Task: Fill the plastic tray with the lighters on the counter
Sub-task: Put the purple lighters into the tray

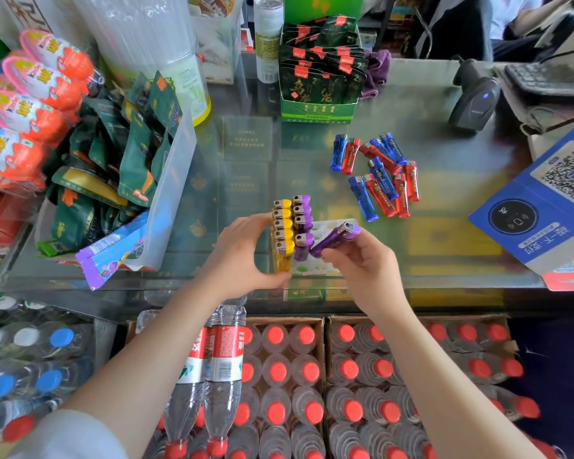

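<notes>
A clear plastic tray [325,228] sits on the glass counter near its front edge. A row of yellow lighters [283,226] and a row of purple lighters [303,223] stand upright in it. My left hand [242,253] grips the tray's left side by the yellow row. My right hand [358,256] holds a purple lighter [335,238] tilted over the tray, beside the purple row. A loose pile of blue and red lighters [378,175] lies on the counter beyond the tray, to the right.
Snack packets in a clear bin [120,167] crowd the left. A green display box [318,107] stands at the back, a barcode scanner [474,104] and a blue QR payment sign [544,207] on the right. Crates of red-capped water bottles [312,385] sit below the counter.
</notes>
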Demonstrator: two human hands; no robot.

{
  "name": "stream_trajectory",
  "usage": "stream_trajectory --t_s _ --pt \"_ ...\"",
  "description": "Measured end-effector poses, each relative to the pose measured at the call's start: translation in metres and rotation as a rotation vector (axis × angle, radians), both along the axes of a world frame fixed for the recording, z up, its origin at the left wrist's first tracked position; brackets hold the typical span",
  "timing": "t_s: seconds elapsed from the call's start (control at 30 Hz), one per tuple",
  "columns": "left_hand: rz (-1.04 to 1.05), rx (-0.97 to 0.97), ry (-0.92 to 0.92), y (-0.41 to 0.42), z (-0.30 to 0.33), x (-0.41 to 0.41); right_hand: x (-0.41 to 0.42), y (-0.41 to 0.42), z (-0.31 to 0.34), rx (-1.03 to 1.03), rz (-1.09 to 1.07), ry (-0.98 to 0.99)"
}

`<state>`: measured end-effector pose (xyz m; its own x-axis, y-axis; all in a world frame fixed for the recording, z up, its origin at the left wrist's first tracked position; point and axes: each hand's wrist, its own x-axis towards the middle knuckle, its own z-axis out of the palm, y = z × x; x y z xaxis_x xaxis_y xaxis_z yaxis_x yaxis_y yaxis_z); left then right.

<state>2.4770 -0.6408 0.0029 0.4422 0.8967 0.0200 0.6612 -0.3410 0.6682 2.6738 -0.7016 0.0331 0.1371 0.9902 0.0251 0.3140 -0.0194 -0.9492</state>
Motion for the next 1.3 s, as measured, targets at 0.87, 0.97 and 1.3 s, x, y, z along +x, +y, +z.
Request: stream_trajectory --t_s 0.87,0.97,1.3 --pt "0.094 -0.015 -0.011 0.003 0.006 0.01 -0.007 0.019 -0.019 0.244 0.112 -0.603" --pt "0.063 -0.003 0.01 0.008 0.005 0.01 -0.006 0.02 -0.018 0.262 0.116 -0.672" --pt "0.105 -0.04 -0.082 0.002 0.014 0.017 0.008 0.025 -0.02 0.316 0.201 -0.797"
